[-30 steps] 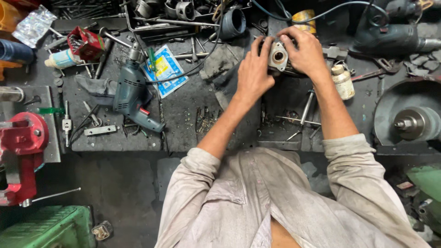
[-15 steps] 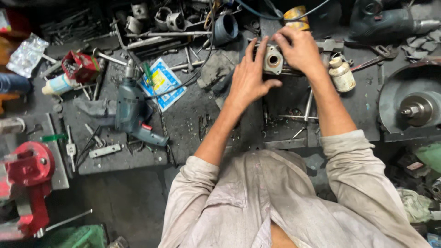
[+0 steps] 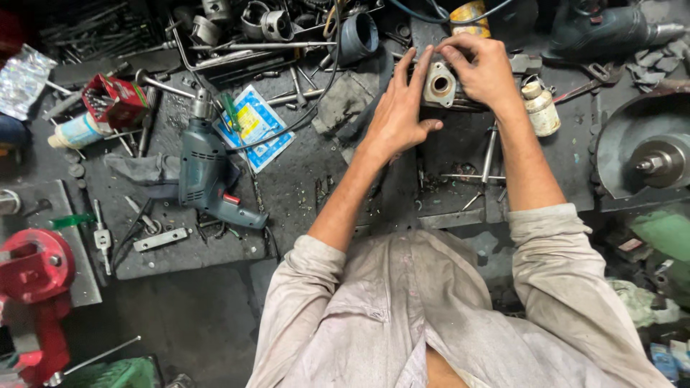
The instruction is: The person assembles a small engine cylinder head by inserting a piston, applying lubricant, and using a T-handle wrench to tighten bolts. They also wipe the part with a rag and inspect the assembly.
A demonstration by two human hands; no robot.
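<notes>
On the far side of a grimy workbench (image 3: 302, 187), straight ahead of the person, both hands meet around a grey metal housing (image 3: 440, 85) with a round bore in its face. Its left edge is pressed by the left hand (image 3: 397, 115), whose fingers are spread and nearly straight, fingertips reaching up along the housing's side rather than closing round it. Over the top and right side curls the right hand (image 3: 487, 72), fingers bent and gripping the part, hiding much of its body. The housing rests on the bench between the two hands, its bored face turned up toward the camera. Just right of the right wrist stands a small cream bottle (image 3: 540, 108), close to the forearm but apart from it. Near the bench edge below the hands lie a few thin steel rods (image 3: 489, 154). Well off to the left lies a blue-grey drill (image 3: 208, 172) on its side, with a blue and yellow packet (image 3: 255, 126) just beside its chuck end. A dark funnel-like cup (image 3: 357, 36) sits above the left hand among loose fittings. A red vise (image 3: 32, 269) is at the far left, and a grinder wheel (image 3: 650, 158) at the right edge.
</notes>
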